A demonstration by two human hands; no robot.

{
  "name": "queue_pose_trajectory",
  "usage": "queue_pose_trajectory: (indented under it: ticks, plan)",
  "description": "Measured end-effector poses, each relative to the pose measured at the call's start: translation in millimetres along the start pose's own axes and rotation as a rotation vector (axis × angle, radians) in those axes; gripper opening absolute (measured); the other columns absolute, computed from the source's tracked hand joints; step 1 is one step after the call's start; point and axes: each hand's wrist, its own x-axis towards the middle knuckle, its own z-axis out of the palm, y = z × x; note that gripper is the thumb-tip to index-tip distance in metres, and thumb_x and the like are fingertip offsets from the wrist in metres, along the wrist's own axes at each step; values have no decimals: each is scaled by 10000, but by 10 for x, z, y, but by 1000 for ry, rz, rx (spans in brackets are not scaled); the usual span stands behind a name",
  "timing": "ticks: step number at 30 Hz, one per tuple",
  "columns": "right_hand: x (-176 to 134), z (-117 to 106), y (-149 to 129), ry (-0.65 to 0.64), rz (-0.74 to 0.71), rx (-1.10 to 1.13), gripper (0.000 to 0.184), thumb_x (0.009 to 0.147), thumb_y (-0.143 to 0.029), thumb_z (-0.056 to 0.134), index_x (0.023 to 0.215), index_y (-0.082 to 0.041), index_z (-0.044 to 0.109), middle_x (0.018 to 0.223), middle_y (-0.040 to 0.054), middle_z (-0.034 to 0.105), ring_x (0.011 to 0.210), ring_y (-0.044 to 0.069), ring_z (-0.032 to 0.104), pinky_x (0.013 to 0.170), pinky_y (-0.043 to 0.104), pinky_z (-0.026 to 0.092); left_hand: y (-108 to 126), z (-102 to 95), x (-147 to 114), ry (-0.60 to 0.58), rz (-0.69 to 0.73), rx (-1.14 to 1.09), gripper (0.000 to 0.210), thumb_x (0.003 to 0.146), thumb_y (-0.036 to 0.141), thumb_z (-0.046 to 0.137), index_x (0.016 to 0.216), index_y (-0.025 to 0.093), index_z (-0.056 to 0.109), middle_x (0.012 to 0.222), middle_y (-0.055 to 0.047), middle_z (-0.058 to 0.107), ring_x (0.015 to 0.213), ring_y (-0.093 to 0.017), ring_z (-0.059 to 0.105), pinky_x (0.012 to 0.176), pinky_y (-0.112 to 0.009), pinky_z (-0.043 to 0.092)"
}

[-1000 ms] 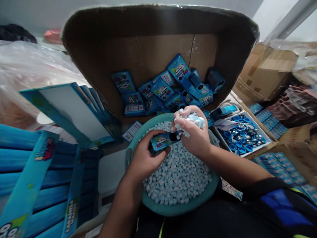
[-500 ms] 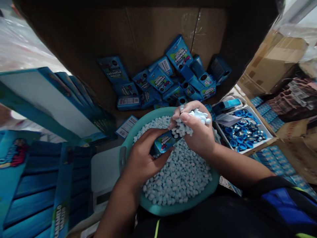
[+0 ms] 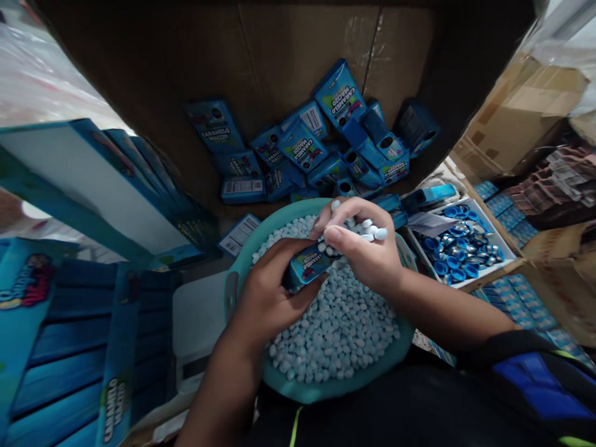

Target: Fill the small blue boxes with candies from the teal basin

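Observation:
My left hand (image 3: 267,288) is wrapped round a small blue candy box (image 3: 308,266) printed "Caramelo Macizo", which lies tilted above a round teal tub (image 3: 316,392). Pale blue-white candies (image 3: 335,338) fill much of that tub. At the box's right end, my right hand (image 3: 367,248) is closed round a small handful of the same candies (image 3: 367,230), its thumb and fingertips touching the box end. The box's opening is mostly hidden by those fingers.
A large cardboard carton (image 3: 298,49) behind the tub holds several blue candy boxes (image 3: 302,146). On the right stands a white tray (image 3: 500,267) of blue and silver caps (image 3: 459,242). Blue display boxes (image 3: 56,347) line the left, beside a pale scale (image 3: 200,316).
The handful in my right hand has shrunk, and its fingers have moved in closer over the box end. My left hand keeps the box in nearly the same place.

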Motion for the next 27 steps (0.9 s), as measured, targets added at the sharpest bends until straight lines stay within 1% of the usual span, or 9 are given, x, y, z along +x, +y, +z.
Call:
queue_pose_trajectory:
  ticks: [3,7,11,13,15,18,21,24,27]
  plan:
    - [-17,-3,12,-30,-2,29,277,899,-467,787,822,-235,657,793,10,698,769,180,668,738,352,564,-6,-1,-14,2,58,19,453,895,283,774,1324,258,633,1244,-69,737,1161,-245,716,997,-409,616]
    - [-40,-21,11,-79,-23,118,323,971,-537,673,878,-231,718,834,34,730,846,213,705,820,396,590,-25,-8,-38,41,48,28,470,873,286,799,1314,254,639,1253,-76,735,1164,-256,718,1012,-426,618]
    - [-67,-13,-28,-98,-56,88,492,1033,-614,516,864,-223,763,950,73,770,964,241,722,926,431,584,-54,-2,-46,92,70,1,490,859,256,813,1314,265,629,1252,-60,728,1146,-244,718,1000,-401,621]
    - [-84,5,-42,-79,-31,50,575,1050,-649,437,836,-221,757,955,80,777,986,250,727,947,446,585,-58,10,-48,98,92,12,493,857,233,811,1314,255,628,1266,-60,723,1160,-242,713,1010,-389,615]
    - [-97,21,-42,-48,-1,10,605,1065,-655,382,856,-220,747,929,81,779,980,250,735,946,453,592,-49,24,-53,104,99,39,487,859,224,808,1312,238,632,1278,-72,723,1179,-246,711,1031,-393,606]
    - [-87,17,-20,-19,-21,-89,494,1080,-587,426,965,-224,739,925,68,782,958,228,745,924,430,608,-21,34,-64,111,94,68,484,874,229,799,1328,224,629,1277,-92,727,1185,-254,715,1029,-399,607]
    - [-40,-22,13,-66,-107,-186,264,1057,-435,566,1024,-226,725,949,55,792,934,199,754,877,379,623,2,22,-62,121,115,107,473,896,245,775,1343,224,619,1266,-100,732,1181,-263,719,1004,-398,615]
    - [1,-58,35,-114,-150,-200,153,1004,-362,662,1005,-218,712,985,67,791,957,204,758,886,386,633,8,-1,-47,170,107,118,456,905,257,764,1331,220,608,1255,-95,732,1163,-261,723,1000,-401,614]
    - [0,-65,37,-196,-235,-221,131,971,-350,704,992,-221,710,998,75,790,978,217,760,898,400,637,11,-10,-39,92,123,127,427,922,238,729,1327,206,598,1241,-95,721,1165,-242,712,1001,-374,608]
